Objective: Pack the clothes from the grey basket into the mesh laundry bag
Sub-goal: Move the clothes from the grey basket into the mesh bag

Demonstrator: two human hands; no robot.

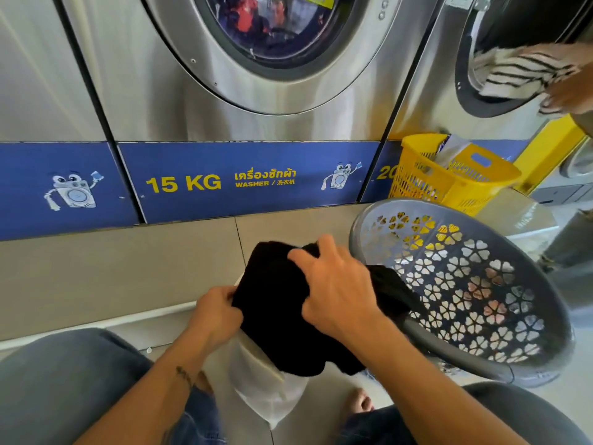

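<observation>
A black garment (276, 300) is bunched over the mouth of a white mesh laundry bag (266, 387) that stands on the floor between my knees. My right hand (337, 284) grips the garment from above. At the bag's left side my left hand (218, 313) pinches the bag's rim beside the cloth. The grey basket (475, 293), with flower-shaped holes, lies tipped on its side to the right, its opening towards me. A tail of the black cloth hangs over the basket's near rim. I can see no other clothes inside it.
Steel washers (199, 101) with a blue 15 KG panel stand close ahead. A yellow basket (449, 175) sits behind the grey one. At the upper right another person's hand (564, 88) holds striped laundry at an open washer door. My knees flank the bag.
</observation>
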